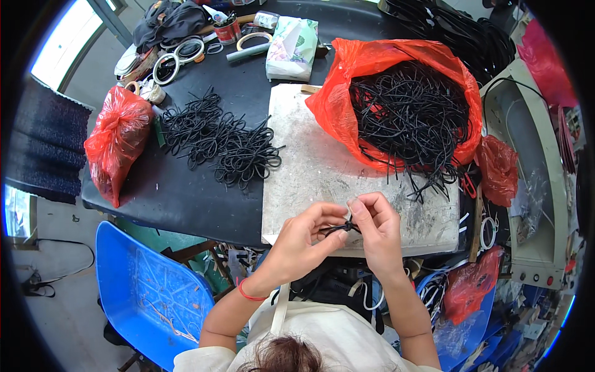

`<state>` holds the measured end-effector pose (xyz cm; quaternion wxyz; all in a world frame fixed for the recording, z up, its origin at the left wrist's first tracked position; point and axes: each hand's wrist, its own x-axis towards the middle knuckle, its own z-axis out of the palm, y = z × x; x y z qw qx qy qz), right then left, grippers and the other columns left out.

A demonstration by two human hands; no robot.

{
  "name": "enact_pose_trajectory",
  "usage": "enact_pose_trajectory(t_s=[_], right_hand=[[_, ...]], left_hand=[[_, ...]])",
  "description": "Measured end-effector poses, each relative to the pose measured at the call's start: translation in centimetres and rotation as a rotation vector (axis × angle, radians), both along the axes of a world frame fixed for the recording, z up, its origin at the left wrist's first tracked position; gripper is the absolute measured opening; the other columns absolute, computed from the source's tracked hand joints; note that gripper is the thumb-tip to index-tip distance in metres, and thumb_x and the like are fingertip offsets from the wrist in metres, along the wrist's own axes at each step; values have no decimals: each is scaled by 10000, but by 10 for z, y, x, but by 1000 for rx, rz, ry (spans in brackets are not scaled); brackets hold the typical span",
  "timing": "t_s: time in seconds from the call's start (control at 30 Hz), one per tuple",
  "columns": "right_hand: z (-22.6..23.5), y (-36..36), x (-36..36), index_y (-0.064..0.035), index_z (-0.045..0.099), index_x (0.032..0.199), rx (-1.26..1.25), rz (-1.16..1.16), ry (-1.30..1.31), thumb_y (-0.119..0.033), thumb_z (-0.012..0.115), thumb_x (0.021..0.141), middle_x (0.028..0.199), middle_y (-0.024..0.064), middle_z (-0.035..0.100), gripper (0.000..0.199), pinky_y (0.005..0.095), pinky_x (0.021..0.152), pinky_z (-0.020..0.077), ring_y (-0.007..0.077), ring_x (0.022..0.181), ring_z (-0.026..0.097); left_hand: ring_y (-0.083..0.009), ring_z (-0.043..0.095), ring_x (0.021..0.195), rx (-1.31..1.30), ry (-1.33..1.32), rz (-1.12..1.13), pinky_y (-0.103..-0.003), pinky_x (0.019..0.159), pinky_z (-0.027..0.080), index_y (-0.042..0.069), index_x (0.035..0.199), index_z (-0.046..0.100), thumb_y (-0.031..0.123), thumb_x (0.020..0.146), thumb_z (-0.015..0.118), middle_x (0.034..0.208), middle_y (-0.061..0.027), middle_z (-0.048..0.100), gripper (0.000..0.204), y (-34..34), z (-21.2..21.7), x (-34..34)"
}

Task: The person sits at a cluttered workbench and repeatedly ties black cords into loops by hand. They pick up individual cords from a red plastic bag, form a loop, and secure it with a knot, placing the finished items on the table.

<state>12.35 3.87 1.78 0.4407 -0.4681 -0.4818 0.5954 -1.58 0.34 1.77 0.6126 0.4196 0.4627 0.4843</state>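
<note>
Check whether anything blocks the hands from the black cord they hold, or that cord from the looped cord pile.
Left hand and right hand hold the black cord directly. Toward the looped cord pile, only the left hand intervenes.

Two hands (296, 245) (380, 239), one wristband (248, 296), one board (294, 167), one tissue pack (292, 53), one red can (228, 33), one cord-filled bag (338, 105) and one tied bag (118, 146).

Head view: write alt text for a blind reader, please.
Left hand and right hand hold a black cord over a pale board. Beyond, an open red bag is full of black cords; cord bundles lie left of it on a dark table.
</note>
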Motion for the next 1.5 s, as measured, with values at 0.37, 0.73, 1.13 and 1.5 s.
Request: enact_pose_trajectory(t_s=[0.37,0.73,1.13,1.5], right_hand=[[7,4,13,-27,561,782,-132,154,70,-164,583,863,651,-52,507,160,168,528,322,4,594,395],[4,0,9,-18,560,678,48,-11,-54,-150,561,873,613,-27,523,235,185,508,326,13,577,412],[4,-3,11,-30,475,646,122,83,-109,-175,576,868,572,-46,430,284,191,470,287,13,540,360],[-10,4,7,-50,380,562,87,-131,-190,-88,560,833,508,-58,368,328,221,413,240,12,473,294]], left_hand=[[-50,528,611,3,193,-79,-219,561,444,-25,942,620,142,819,621,737,-57,637,207,0,4,-4],[-18,465,646,-9,102,-29,-171,564,383,-26,915,593,112,835,612,762,2,566,160,-11,1,10],[-29,440,560,24,55,-64,-200,482,359,-19,899,612,159,851,587,704,1,575,185,-9,-3,10],[-41,456,594,297,447,51,-218,502,364,-37,911,603,107,860,566,694,10,558,157,-13,-3,27]])
